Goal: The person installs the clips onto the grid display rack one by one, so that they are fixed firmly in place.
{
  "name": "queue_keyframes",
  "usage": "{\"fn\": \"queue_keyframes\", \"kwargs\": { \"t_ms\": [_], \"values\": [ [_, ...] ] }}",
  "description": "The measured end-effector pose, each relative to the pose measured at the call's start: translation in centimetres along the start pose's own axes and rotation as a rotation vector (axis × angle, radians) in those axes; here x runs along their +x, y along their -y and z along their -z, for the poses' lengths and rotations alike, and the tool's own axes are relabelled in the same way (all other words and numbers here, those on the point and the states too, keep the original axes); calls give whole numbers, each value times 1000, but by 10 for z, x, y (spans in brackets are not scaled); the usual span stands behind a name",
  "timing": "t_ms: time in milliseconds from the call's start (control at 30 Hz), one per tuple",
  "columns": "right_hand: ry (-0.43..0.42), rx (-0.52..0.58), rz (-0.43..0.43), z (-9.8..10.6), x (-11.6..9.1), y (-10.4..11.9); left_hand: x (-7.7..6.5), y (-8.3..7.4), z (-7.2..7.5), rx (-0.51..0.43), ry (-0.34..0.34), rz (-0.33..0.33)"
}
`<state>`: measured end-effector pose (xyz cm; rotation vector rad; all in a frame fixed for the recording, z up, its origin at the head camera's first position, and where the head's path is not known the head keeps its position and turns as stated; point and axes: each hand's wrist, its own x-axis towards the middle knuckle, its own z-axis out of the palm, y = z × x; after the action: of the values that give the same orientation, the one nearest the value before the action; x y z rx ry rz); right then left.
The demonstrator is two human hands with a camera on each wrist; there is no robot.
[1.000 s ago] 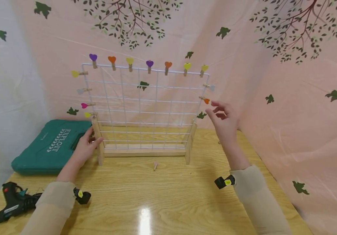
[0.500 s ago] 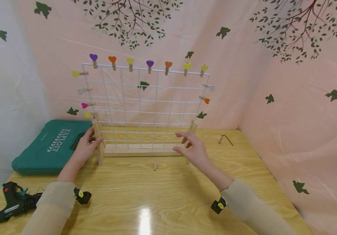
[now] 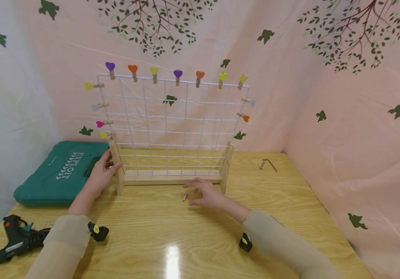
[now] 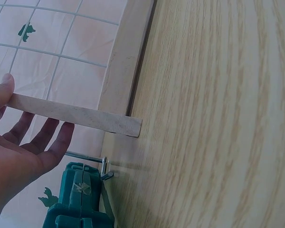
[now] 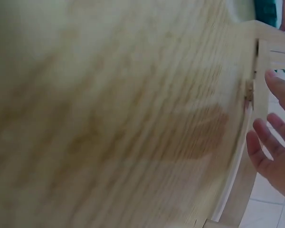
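A white wire grid (image 3: 166, 116) stands in a wooden base (image 3: 172, 180), its top and sides lined with clothespins bearing coloured hearts. My left hand (image 3: 100, 174) holds the base's left wooden post (image 4: 85, 115), thumb on one side and fingers on the other. On the table in front of the base lies one small clothespin (image 3: 184, 196). My right hand (image 3: 206, 193) reaches in from the right, thumb and fingers spread, fingertips close beside that clothespin. In the right wrist view the fingers (image 5: 259, 149) are apart, with nothing between them.
At the left sits a green case (image 3: 43, 174) marked EXPLOIT, just beyond my left hand. A black glue gun (image 3: 18, 240) lies near the table's left edge. A screw (image 3: 262, 165) and a hex key (image 3: 271, 165) rest at the back right.
My right hand has come down from beside the orange heart clothespin on the grid's right edge, moving left to the clothespin on the table. The left hand stays on the post.
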<state>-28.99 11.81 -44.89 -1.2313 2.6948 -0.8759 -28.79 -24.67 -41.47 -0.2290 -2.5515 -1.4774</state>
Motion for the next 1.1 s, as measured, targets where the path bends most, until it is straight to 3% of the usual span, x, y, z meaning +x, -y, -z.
{"fn": "queue_keyframes", "kwargs": {
  "t_ms": [133,267,433,667,867,1100],
  "values": [
    [103,-9,24,-5,9,-3,1,1,-1,-7,-2,7],
    [128,-47,68,-7,16,-4,2,3,-1,-8,-6,11],
    [104,-66,99,-10,20,-7,2,3,-1,-3,-7,12],
    [74,-41,72,-13,21,-10,2,3,-2,0,-10,5],
    [41,-71,116,-11,21,-5,3,4,-2,-4,-12,-2],
    [-1,46,11,8,10,7,3,4,-3,-9,-13,2]
  ]
}}
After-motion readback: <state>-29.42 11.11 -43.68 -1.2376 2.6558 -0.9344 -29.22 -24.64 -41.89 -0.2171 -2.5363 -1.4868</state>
